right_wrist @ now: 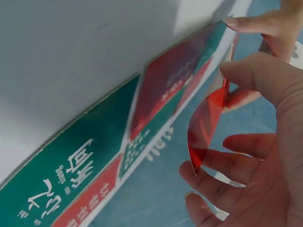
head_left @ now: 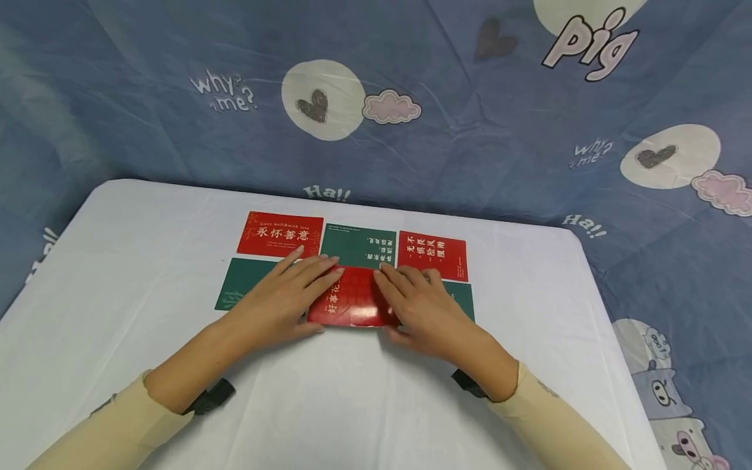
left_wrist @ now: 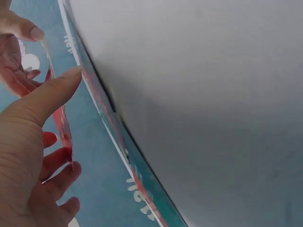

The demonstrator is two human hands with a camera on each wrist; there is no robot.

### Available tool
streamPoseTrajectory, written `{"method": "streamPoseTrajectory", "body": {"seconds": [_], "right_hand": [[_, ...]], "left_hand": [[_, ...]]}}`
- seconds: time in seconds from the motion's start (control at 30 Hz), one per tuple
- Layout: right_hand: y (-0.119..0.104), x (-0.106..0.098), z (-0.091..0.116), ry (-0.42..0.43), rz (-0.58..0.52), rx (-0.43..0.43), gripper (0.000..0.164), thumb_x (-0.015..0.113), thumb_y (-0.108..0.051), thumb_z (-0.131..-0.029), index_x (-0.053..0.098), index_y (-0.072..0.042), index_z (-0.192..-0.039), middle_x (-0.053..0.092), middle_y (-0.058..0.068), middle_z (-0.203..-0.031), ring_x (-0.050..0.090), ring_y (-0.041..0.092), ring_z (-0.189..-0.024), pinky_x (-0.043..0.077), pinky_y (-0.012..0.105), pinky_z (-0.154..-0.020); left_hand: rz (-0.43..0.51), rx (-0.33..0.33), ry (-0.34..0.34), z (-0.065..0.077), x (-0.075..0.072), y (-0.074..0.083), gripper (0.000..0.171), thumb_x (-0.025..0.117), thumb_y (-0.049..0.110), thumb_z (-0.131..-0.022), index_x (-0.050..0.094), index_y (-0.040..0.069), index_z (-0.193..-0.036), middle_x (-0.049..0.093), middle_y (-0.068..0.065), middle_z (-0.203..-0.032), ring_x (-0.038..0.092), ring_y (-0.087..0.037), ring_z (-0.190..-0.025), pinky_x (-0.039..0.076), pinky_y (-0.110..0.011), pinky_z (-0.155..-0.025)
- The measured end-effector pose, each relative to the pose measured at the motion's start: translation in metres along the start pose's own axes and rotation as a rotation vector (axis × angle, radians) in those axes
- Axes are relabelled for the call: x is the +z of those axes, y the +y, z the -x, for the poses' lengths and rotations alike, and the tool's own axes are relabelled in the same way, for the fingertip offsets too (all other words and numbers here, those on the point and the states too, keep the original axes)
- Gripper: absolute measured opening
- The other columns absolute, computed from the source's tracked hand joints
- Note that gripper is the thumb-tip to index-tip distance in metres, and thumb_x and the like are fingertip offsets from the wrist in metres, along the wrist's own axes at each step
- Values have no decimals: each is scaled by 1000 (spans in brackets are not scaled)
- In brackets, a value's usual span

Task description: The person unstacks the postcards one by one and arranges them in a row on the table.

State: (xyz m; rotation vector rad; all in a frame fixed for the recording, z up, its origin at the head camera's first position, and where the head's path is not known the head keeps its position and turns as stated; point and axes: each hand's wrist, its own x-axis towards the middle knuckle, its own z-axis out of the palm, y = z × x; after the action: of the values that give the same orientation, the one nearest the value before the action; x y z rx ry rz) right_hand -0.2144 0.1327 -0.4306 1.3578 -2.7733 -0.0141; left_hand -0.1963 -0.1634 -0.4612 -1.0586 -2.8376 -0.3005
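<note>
My left hand and right hand hold a translucent red sheet by its two ends, low over the table. Each thumb is at the near edge, the fingertips at the far one. In the right wrist view the sheet bows a little, and fingers show through it. Behind it on the table lies a red card with printed characters. Around that are a green card partly under my left hand, another green card by my right, and a back row: red card, green card, red card.
The cards lie flat in two rows on a white-covered table. A blue printed cloth hangs behind the table and down its right side. Dark straps circle both wrists beside the beige sleeves.
</note>
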Motion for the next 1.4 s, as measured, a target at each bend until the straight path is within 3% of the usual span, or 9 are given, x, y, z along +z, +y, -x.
{"method": "streamPoseTrajectory", "body": {"seconds": [0.27, 0.6, 0.73, 0.97, 1.4], "right_hand": [[-14, 2, 17, -14, -66, -11, 93, 82, -55, -84, 47, -9, -157, 46, 12, -159, 44, 31, -141, 43, 54, -104], [-37, 25, 40, -70, -225, -21, 94, 79, -62, -84, 47, -13, -158, 48, 7, -157, 43, 25, -142, 42, 46, -101], [-40, 29, 43, -72, -254, -21, 94, 79, -63, -84, 47, -14, -158, 48, 5, -157, 42, 23, -142, 41, 44, -101], [-43, 31, 46, -69, -292, -14, 93, 80, -62, -83, 48, -15, -157, 47, 3, -158, 41, 22, -142, 40, 41, -101], [-49, 34, 57, -62, -304, 5, 83, 82, -57, -85, 55, -18, -153, 45, 3, -160, 38, 23, -145, 39, 44, -106]], "left_hand": [[135, -36, -32, 16, -8, 14, 105, 95, 47, -72, 47, 8, -157, 46, -12, -159, 42, -34, -146, 22, -57, -125], [207, -52, -140, 45, 1, 34, 104, 93, 53, -72, 50, 11, -156, 51, -7, -157, 44, -29, -146, 26, -58, -123], [219, -58, -159, 50, 4, 37, 103, 92, 54, -72, 51, 11, -156, 51, -8, -157, 44, -30, -145, 26, -59, -123], [225, -65, -136, 55, 5, 41, 102, 93, 53, -72, 52, 9, -154, 52, -10, -155, 45, -31, -145, 24, -58, -124], [224, -89, -146, 62, 10, 54, 101, 94, 52, -71, 54, 11, -154, 52, -8, -156, 44, -30, -146, 22, -60, -124]]}}
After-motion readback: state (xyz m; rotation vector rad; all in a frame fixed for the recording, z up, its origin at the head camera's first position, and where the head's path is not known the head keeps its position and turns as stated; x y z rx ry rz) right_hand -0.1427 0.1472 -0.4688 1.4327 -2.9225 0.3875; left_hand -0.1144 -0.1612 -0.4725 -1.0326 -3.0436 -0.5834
